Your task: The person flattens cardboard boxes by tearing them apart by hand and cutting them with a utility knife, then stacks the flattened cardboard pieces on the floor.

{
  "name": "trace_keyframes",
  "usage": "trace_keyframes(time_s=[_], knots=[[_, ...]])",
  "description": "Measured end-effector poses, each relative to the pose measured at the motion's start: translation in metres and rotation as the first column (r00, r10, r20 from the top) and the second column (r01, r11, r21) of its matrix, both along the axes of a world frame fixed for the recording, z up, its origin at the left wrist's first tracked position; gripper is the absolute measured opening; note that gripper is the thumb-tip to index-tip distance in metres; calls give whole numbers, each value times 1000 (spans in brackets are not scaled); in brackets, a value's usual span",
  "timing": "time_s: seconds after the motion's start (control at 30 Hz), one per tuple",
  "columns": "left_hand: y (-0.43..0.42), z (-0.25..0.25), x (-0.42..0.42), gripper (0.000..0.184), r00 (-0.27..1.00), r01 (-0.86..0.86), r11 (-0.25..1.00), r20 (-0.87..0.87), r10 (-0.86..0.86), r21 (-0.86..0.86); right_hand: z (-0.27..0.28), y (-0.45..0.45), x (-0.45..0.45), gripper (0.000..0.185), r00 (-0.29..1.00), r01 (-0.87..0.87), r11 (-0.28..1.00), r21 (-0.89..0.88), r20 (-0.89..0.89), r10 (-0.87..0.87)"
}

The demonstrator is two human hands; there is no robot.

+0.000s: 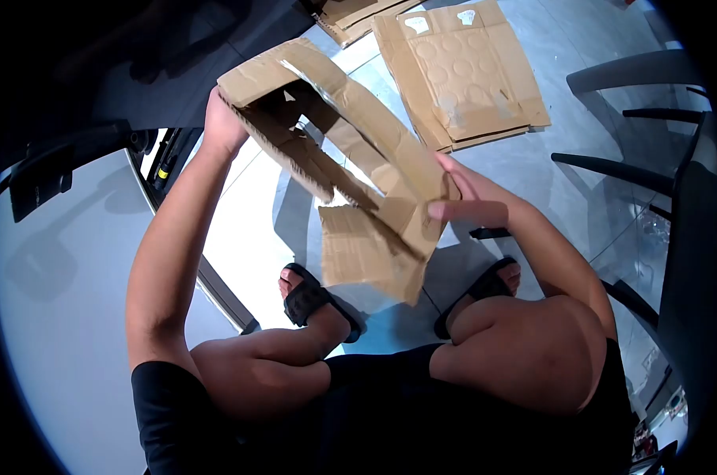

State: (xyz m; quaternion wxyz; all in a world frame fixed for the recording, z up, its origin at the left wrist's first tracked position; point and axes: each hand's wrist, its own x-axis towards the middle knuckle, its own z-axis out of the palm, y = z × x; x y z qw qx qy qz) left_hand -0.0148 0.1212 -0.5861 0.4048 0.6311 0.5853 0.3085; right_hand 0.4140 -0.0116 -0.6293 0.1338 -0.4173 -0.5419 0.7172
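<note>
An open cardboard box (402, 162) with torn, ragged edges and loose flaps hangs tilted in the air between both hands, above the floor. At its upper left end, my left hand (225, 123) grips the corner, with most of the fingers hidden behind the cardboard. My right hand (469, 194) pinches the lower right end, thumb on the near face. A wide flap (358, 245) hangs down from the box's lower end. Through the box's opening, gaps in the cardboard show the bright floor.
Flattened cardboard (469, 75) with round embossed marks lies on the tiled floor (572, 237), and more cardboard (350, 20) is at the top. A black chair (683, 198) stands at right. A pale panel (81, 301) fills the left. My sandalled feet are below the box.
</note>
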Motion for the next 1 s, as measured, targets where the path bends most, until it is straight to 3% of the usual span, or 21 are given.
trace_keyframes(time_s=[0.03,0.1,0.2,0.3,0.37,0.4,0.47,0.5,0.53,0.57,0.6,0.63,0.67,0.7,0.73,0.8,0.83,0.9,0.93,0.97,1.0], knots=[[-3,-3,3,28,995,-95,995,-24,96,15,5,-6,-6,113,989,32,996,79,-148,-20],[-2,-3,1,32,986,-150,986,-85,143,-79,14,-11,-11,106,992,80,991,109,-102,-69],[2,0,1,39,947,-6,847,269,175,-531,19,-2,-4,97,996,71,981,182,39,-80],[8,9,-10,43,906,42,852,379,187,-523,34,9,-1,79,964,86,992,97,242,-107],[7,6,0,45,912,-200,971,337,234,-134,45,13,-7,65,965,88,965,249,218,-145],[-8,30,33,44,903,-378,921,256,345,90,56,16,-11,65,964,93,964,249,218,-149],[-31,64,62,38,978,-207,782,156,141,587,80,17,-18,61,909,-35,927,372,397,-125],[-32,80,78,42,894,-243,808,447,-28,536,84,19,-21,61,909,-32,930,367,397,-126],[-35,94,95,48,874,-290,703,480,-82,649,87,23,-23,62,880,-15,944,331,452,-145],[-48,114,107,45,944,-137,651,298,-144,746,88,27,-24,63,847,4,954,299,506,-162],[-67,143,118,45,978,192,578,-107,-178,793,86,30,-22,63,846,6,953,302,506,-165],[-84,163,131,46,854,515,484,-471,-221,707,83,33,-20,64,865,35,956,293,469,-176],[-93,171,148,49,723,678,460,-634,-275,573,80,33,-19,66,883,63,958,280,432,-184],[-108,174,171,55,593,739,582,-737,-324,339,77,31,-20,66,883,63,958,278,433,-184],[-112,164,179,55,594,738,583,-736,-324,339,73,29,-22,70,881,26,955,297,444,-162],[-117,138,184,53,333,735,673,-908,-253,82,81,28,-29,74,882,-13,950,313,452,-136],[-106,134,185,53,331,736,672,-909,-254,80,98,31,-34,80,863,-97,980,172,506,-3],[-85,126,190,43,184,695,581,-676,-713,-424,102,19,-34,86,832,-173,985,16,538,138],[-90,123,187,39,394,748,620,-592,-703,-239,98,9,-33,85,896,-111,994,9,433,96],[-95,124,188,41,235,748,550,-627,-742,-371,97,8,-32,83,908,-109,994,6,407,97],[-102,125,186,44,251,770,559,-661,-707,-306,99,8,-33,82,919,-107,994,2,382,99]])
